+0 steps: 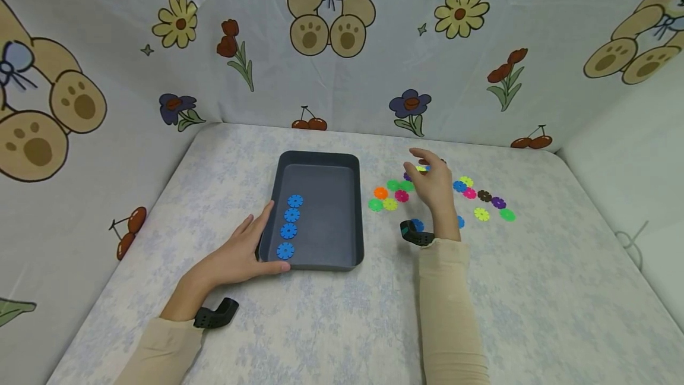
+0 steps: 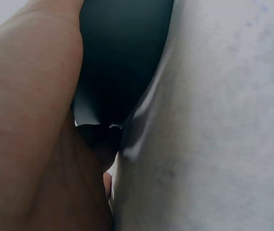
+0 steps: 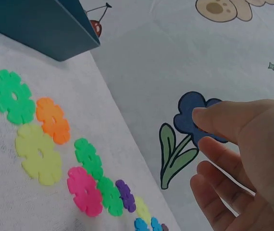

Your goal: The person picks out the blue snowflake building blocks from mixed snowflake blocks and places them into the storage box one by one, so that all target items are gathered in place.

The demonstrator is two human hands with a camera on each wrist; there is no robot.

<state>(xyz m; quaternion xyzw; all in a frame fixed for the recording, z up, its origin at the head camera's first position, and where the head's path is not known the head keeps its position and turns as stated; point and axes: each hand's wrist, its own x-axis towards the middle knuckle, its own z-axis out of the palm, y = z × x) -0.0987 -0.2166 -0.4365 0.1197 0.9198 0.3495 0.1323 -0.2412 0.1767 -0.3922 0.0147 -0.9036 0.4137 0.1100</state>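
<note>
A dark grey rectangular tray (image 1: 331, 218) lies on the cloth-covered surface. Inside it, along its left side, several blue notched plastic discs (image 1: 291, 215) form a column. My left hand (image 1: 235, 260) rests against the tray's near left corner, fingers stretched along the side and thumb at the front rim. In the left wrist view the palm (image 2: 31, 120) lies close by the dark tray wall (image 2: 122, 57). Above the loose coloured discs hovers my right hand (image 1: 435, 186), thumb and index finger apart. Nothing shows between the right fingers (image 3: 218, 159) in the right wrist view.
Loose discs lie right of the tray, among them an orange disc (image 1: 380, 193), a pink disc (image 1: 402, 196) and a purple disc (image 1: 498, 202). The right hand and wrist partly cover others. A patterned cloth wall (image 1: 342, 88) stands behind the table.
</note>
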